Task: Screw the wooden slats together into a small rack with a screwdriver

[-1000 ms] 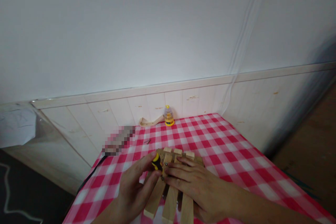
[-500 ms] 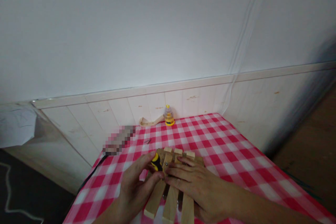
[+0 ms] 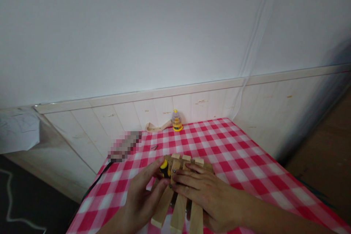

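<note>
Yellow-black tool (image 3: 165, 170), red-white checked tablecloth (image 3: 246, 175)

Tilted yellow-black handle (image 3: 165, 170) beside wooden slats (image 3: 179, 210)

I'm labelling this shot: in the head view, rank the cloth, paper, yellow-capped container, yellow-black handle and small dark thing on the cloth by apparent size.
1. Cloth
2. Paper
3. Container and handle: unsure which is larger, since the handle is nearer and partly hidden
4. Dark thing
</note>
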`<state>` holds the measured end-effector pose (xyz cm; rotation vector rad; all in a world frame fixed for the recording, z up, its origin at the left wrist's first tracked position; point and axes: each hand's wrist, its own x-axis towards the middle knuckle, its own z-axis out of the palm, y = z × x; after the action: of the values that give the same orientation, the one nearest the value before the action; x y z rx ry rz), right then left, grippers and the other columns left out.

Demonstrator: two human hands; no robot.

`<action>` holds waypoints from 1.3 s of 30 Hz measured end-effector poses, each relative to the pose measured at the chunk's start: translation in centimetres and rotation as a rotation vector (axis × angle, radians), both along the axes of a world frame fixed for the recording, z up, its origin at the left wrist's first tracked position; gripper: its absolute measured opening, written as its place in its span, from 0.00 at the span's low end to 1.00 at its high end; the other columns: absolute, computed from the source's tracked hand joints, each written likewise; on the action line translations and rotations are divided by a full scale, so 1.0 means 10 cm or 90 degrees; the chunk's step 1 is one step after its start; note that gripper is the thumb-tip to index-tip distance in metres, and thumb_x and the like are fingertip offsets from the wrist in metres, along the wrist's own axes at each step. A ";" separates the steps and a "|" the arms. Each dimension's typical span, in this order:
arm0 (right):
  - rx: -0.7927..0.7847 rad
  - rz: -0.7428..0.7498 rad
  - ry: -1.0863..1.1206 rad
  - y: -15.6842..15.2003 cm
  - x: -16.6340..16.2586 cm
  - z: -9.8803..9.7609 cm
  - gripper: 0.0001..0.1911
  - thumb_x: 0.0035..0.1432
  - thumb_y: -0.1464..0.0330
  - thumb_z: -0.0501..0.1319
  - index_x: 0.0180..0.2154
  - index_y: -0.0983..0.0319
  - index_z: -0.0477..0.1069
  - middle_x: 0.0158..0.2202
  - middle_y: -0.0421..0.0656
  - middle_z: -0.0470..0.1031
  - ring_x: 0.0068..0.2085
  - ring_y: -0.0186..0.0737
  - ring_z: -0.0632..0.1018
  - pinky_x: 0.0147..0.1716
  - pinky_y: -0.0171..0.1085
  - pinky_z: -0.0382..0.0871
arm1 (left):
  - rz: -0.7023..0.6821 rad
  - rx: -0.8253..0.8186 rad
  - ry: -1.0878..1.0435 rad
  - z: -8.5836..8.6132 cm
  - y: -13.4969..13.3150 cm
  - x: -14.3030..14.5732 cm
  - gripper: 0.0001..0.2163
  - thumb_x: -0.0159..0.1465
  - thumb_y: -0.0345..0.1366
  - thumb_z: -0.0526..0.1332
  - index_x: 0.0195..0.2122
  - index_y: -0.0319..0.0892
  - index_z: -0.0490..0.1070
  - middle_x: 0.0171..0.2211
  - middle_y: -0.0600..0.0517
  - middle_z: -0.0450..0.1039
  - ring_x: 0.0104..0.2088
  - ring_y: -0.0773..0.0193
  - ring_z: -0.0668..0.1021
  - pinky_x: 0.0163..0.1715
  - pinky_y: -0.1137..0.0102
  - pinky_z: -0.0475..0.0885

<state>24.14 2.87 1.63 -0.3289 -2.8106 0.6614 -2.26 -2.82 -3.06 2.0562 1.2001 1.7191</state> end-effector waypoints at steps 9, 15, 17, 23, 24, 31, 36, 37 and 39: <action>0.008 0.003 -0.018 0.00 -0.01 0.03 0.40 0.60 0.67 0.63 0.72 0.61 0.56 0.71 0.52 0.62 0.73 0.49 0.58 0.74 0.52 0.39 | -0.024 -0.003 0.009 -0.03 0.00 -0.02 0.26 0.66 0.32 0.67 0.65 0.49 0.68 0.52 0.42 0.80 0.45 0.56 0.84 0.44 0.65 0.83; 0.009 0.004 -0.013 -0.01 -0.01 0.05 0.40 0.60 0.68 0.63 0.72 0.62 0.56 0.71 0.52 0.62 0.73 0.48 0.60 0.74 0.51 0.40 | -0.019 0.033 0.020 -0.05 0.02 -0.02 0.26 0.66 0.32 0.67 0.65 0.50 0.68 0.52 0.43 0.80 0.45 0.56 0.84 0.43 0.66 0.84; 0.006 0.002 -0.018 -0.02 -0.01 0.07 0.41 0.60 0.68 0.63 0.72 0.61 0.55 0.71 0.52 0.62 0.73 0.48 0.59 0.74 0.51 0.40 | -0.008 0.043 0.023 -0.07 0.02 -0.02 0.26 0.66 0.32 0.68 0.65 0.50 0.68 0.53 0.43 0.79 0.45 0.57 0.84 0.42 0.66 0.84; 0.005 -0.003 -0.030 -0.02 -0.02 0.11 0.39 0.61 0.67 0.63 0.72 0.62 0.57 0.71 0.52 0.61 0.73 0.50 0.58 0.73 0.53 0.40 | 0.009 0.048 0.032 -0.14 0.02 -0.03 0.30 0.62 0.30 0.71 0.65 0.52 0.67 0.54 0.46 0.78 0.47 0.59 0.84 0.45 0.68 0.83; 0.005 0.000 -0.020 -0.02 -0.02 0.11 0.39 0.61 0.66 0.63 0.72 0.62 0.57 0.71 0.52 0.62 0.73 0.51 0.59 0.73 0.53 0.40 | 0.003 0.041 0.023 -0.15 0.02 -0.03 0.30 0.62 0.31 0.71 0.64 0.52 0.68 0.53 0.46 0.78 0.46 0.59 0.84 0.44 0.68 0.84; -0.009 0.004 0.005 -0.02 0.00 0.06 0.37 0.66 0.64 0.60 0.73 0.58 0.53 0.72 0.50 0.61 0.73 0.48 0.58 0.74 0.51 0.39 | -0.055 -0.017 -0.039 -0.06 0.02 0.03 0.29 0.64 0.28 0.69 0.65 0.53 0.67 0.47 0.47 0.80 0.41 0.61 0.84 0.41 0.69 0.83; -0.007 0.001 -0.014 0.00 0.01 0.02 0.38 0.65 0.64 0.60 0.73 0.59 0.54 0.72 0.50 0.61 0.74 0.48 0.57 0.74 0.51 0.38 | -0.062 -0.058 -0.070 -0.01 0.02 0.06 0.30 0.64 0.28 0.69 0.65 0.54 0.65 0.45 0.48 0.81 0.40 0.61 0.84 0.40 0.69 0.82; -0.007 0.001 -0.011 0.00 0.01 0.02 0.37 0.65 0.63 0.60 0.73 0.59 0.54 0.72 0.49 0.61 0.73 0.48 0.57 0.74 0.51 0.38 | -0.064 -0.059 -0.072 0.00 0.02 0.07 0.30 0.64 0.28 0.68 0.65 0.55 0.66 0.45 0.49 0.81 0.40 0.61 0.85 0.40 0.69 0.83; -0.009 0.007 -0.003 0.01 0.02 0.02 0.37 0.66 0.63 0.60 0.73 0.59 0.54 0.72 0.50 0.61 0.73 0.48 0.58 0.74 0.50 0.38 | -0.075 -0.058 -0.075 0.02 0.01 0.09 0.29 0.65 0.27 0.67 0.65 0.56 0.66 0.45 0.49 0.82 0.41 0.61 0.85 0.41 0.70 0.83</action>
<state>24.29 2.93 1.80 -0.3178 -2.8152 0.6844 -1.39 -2.71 -2.81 1.9041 1.0795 1.6741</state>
